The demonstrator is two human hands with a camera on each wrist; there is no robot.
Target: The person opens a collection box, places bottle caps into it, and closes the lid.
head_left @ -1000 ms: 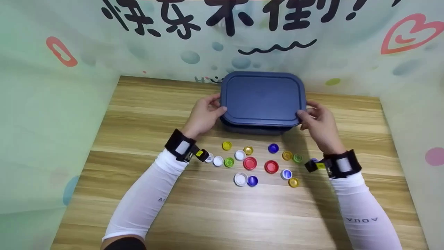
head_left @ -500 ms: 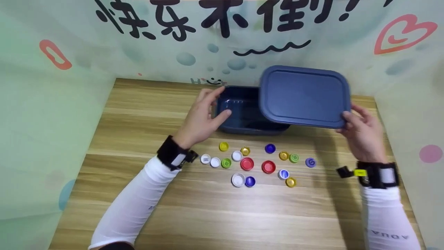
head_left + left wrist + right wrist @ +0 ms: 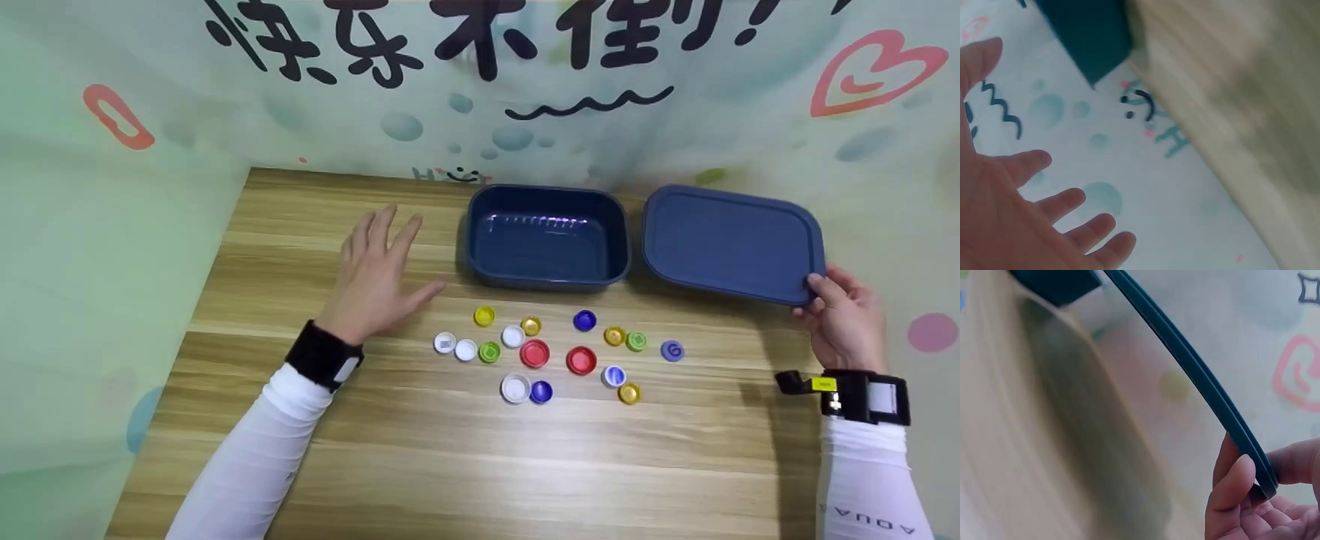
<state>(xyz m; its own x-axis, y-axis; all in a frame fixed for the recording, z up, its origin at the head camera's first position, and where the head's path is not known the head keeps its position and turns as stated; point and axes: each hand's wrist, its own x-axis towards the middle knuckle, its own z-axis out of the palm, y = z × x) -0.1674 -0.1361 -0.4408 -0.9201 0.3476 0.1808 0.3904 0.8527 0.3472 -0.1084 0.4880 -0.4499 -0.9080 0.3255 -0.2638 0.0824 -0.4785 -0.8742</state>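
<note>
My right hand [image 3: 851, 322] pinches the near right corner of a dark blue rectangular lid [image 3: 735, 244], thumb on top and fingers beneath. In the right wrist view the lid [image 3: 1196, 377] is seen edge-on, raised over the wooden table with its shadow below. Left of the lid stands the matching dark blue box [image 3: 549, 283], uncovered, with nothing visible inside. My left hand [image 3: 371, 281] hovers to the left of the box, fingers spread and holding nothing. The left wrist view shows that hand [image 3: 1022, 202] apart from the box [image 3: 1092, 39].
Several bottle caps lie in front of the box, among them a red cap [image 3: 581, 361], a white cap [image 3: 515, 388], a yellow cap [image 3: 484, 316] and a purple cap [image 3: 672, 350]. A printed cloth backdrop [image 3: 337, 127] rises behind the wooden table [image 3: 450, 465].
The lid has come off the box and moved right and lower, carried by my right hand. My left hand has let go and drawn back to the left.
</note>
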